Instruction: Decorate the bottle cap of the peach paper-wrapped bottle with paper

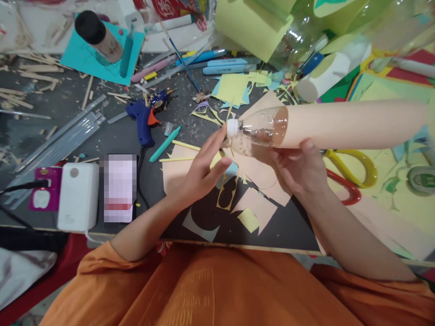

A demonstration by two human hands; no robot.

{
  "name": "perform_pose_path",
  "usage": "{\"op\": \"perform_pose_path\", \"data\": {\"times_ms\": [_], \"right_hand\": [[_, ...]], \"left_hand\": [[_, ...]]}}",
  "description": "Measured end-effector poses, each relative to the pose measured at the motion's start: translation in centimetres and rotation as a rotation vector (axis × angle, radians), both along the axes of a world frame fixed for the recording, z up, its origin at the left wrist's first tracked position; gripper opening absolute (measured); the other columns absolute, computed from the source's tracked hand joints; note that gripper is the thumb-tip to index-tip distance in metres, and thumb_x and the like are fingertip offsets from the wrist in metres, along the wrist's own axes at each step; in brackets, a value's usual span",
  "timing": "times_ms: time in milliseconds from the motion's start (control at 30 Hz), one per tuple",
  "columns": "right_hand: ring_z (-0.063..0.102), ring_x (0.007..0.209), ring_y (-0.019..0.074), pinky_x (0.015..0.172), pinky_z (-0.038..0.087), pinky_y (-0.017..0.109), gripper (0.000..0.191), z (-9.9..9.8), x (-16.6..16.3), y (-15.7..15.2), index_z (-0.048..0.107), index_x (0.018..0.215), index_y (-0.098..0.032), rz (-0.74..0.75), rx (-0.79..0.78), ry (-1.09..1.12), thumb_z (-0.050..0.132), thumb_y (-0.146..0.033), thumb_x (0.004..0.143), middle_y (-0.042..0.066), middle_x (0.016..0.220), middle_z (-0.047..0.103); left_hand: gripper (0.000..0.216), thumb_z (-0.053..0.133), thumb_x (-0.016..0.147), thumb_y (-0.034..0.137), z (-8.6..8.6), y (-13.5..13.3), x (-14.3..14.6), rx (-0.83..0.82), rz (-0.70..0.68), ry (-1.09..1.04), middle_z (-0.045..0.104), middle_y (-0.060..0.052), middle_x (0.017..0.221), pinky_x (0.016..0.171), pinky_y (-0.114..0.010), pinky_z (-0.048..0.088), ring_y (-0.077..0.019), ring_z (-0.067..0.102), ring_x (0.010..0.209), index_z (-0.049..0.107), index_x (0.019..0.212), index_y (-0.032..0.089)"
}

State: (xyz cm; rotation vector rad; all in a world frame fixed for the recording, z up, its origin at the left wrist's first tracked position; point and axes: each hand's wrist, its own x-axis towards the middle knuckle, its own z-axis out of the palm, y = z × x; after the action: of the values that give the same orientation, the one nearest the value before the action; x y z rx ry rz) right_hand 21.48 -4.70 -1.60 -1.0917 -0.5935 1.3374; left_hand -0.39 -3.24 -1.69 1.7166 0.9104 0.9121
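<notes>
Cluttered dark craft table (102, 136): right hand (301, 170) closed around clear plastic bottle with peach paper sleeve (265, 131), held above it; left hand (204, 170) open, fingertips at white cap (232, 128). Keep bottle level, sleeve snug.

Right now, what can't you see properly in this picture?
- Bottle, head view: its body is hidden inside the peach paper tube.
- Scissors: blades hidden behind the right hand.
- Pink card: blurred out.
- Left hand: palm faces away.
</notes>
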Motion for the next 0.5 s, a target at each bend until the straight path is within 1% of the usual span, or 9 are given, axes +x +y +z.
{"op": "perform_pose_path", "data": {"times_ms": [100,200,267,333,400,500], "right_hand": [[0.069,0.088,0.0198,0.063,0.060,0.030,0.053,0.22,-0.02,0.13,0.064,0.104,-0.040,-0.002,-0.016,0.007,0.084,-0.049,0.055,-0.006,0.087,0.075],[0.070,0.085,0.0187,0.064,0.061,0.029,0.050,0.42,-0.08,0.18,0.066,0.096,-0.037,-0.006,-0.036,0.021,0.086,-0.048,0.052,-0.005,0.083,0.074],[0.069,0.083,0.0164,0.066,0.061,0.027,0.050,0.44,-0.07,0.16,0.066,0.096,-0.035,-0.016,-0.045,0.033,0.087,-0.045,0.051,-0.006,0.081,0.074],[0.069,0.083,0.0153,0.068,0.061,0.026,0.049,0.38,-0.01,0.11,0.066,0.096,-0.035,-0.015,-0.042,0.041,0.087,-0.043,0.053,-0.007,0.081,0.074],[0.069,0.086,0.0162,0.068,0.061,0.026,0.048,0.24,0.08,0.07,0.065,0.097,-0.037,0.000,-0.039,0.043,0.086,-0.044,0.055,-0.008,0.083,0.074],[0.069,0.090,0.0192,0.066,0.062,0.028,0.048,-0.06,0.22,0.09,0.066,0.099,-0.036,0.007,-0.043,0.044,0.084,-0.048,0.056,-0.005,0.087,0.075]], "left_hand": [[0.059,0.042,0.092,0.056,0.25,0.19,-0.05,0.058,0.026,0.026,0.043,-0.010,0.150,0.119,-0.045,0.026,-0.0282,0.033,0.143,0.044,0.142,0.025],[0.057,0.038,0.094,0.056,0.27,0.28,-0.11,0.049,0.034,0.017,0.045,-0.009,0.149,0.117,-0.043,0.030,-0.0269,0.036,0.140,0.045,0.141,0.025],[0.056,0.036,0.094,0.056,0.19,0.26,-0.11,0.017,0.048,-0.010,0.046,-0.008,0.148,0.116,-0.041,0.030,-0.0259,0.038,0.139,0.047,0.140,0.026],[0.055,0.035,0.094,0.057,0.09,0.19,-0.06,0.004,0.065,-0.030,0.048,-0.007,0.146,0.116,-0.040,0.031,-0.0253,0.039,0.138,0.049,0.139,0.027],[0.054,0.034,0.095,0.055,0.02,0.09,0.02,0.013,0.074,-0.036,0.049,-0.006,0.145,0.116,-0.040,0.031,-0.0250,0.040,0.137,0.048,0.139,0.027],[0.056,0.031,0.096,0.055,0.00,-0.02,0.09,0.057,0.043,-0.012,0.047,-0.007,0.145,0.116,-0.041,0.031,-0.0255,0.040,0.136,0.044,0.143,0.028]]}}
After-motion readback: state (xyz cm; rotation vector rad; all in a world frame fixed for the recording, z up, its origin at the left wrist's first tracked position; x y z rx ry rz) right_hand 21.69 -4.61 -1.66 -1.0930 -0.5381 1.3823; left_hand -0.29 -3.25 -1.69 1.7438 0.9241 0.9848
